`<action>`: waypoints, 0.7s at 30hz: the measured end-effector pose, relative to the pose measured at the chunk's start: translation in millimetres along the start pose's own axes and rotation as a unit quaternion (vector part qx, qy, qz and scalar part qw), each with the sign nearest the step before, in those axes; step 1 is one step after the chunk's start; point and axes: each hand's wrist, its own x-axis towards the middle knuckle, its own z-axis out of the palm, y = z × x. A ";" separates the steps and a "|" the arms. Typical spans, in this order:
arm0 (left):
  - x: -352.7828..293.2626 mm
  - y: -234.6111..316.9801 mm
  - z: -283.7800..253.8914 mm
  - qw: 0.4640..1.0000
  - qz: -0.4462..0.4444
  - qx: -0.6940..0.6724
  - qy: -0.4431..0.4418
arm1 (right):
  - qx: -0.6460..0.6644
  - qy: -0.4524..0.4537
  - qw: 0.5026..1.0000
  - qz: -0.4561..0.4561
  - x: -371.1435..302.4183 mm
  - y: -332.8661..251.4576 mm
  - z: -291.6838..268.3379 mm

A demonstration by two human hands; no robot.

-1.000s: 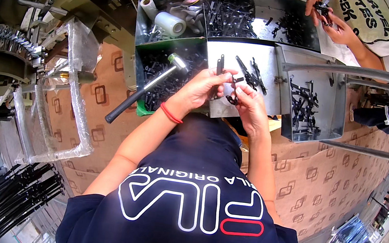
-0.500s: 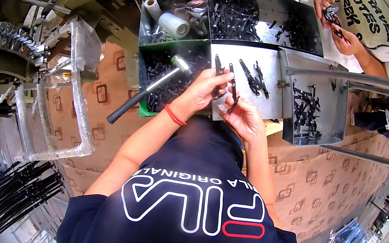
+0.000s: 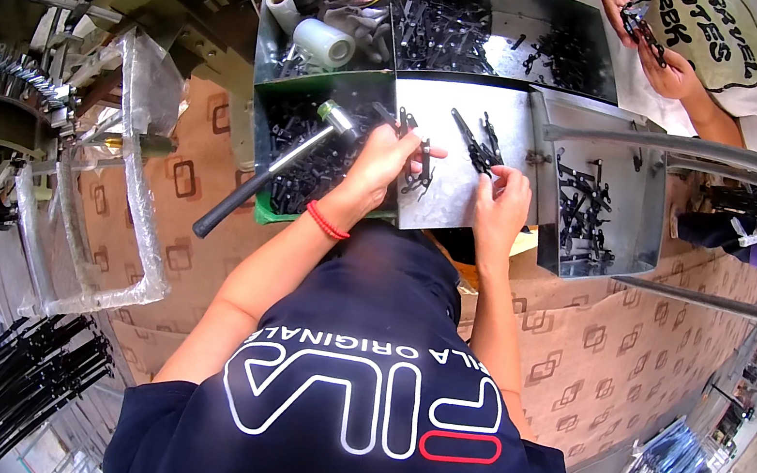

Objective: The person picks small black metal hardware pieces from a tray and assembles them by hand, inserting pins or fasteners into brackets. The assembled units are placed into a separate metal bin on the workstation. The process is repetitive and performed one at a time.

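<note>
My left hand point(image 3: 386, 161) is closed on slim black metal link pieces point(image 3: 405, 121), which stick up past its thumb and fingers. Another jointed black piece point(image 3: 423, 170) hangs beside its fingertips, over a bare metal plate point(image 3: 437, 208). My right hand point(image 3: 504, 204) is over the plate's right side with curled fingers. Its fingertips meet the lower end of a small group of black link pieces point(image 3: 480, 144) lying there. Whether one is pinched between them is hidden. A hammer point(image 3: 271, 171) with a black grip lies across the bin left of my left hand.
Metal bins of black parts point(image 3: 443, 36) stand behind the plate, and a metal tray point(image 3: 589, 268) of them sits right. Plastic film rolls point(image 3: 324, 43) lie in the back-left bin. Metal rails point(image 3: 751, 165) run at right. Another person's hands point(image 3: 667, 74) hold black parts at the far right.
My hands have come apart. The right has moved away to the right, to the group of pieces on the plate, while the left keeps its pieces. The view has shifted slightly.
</note>
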 end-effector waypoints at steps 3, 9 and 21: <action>-1.5 0.0 2.4 1.000 0.007 -0.005 0.014 | -0.021 -0.016 1.000 0.009 -1.9 -6.3 6.3; -4.7 -1.6 -3.2 1.000 -0.010 0.018 0.013 | 0.088 -0.006 0.995 0.049 -2.5 -5.8 12.4; -5.6 -9.6 -5.6 0.965 -0.173 -0.183 -0.071 | 0.714 -0.209 0.559 0.367 -5.1 -16.4 -8.8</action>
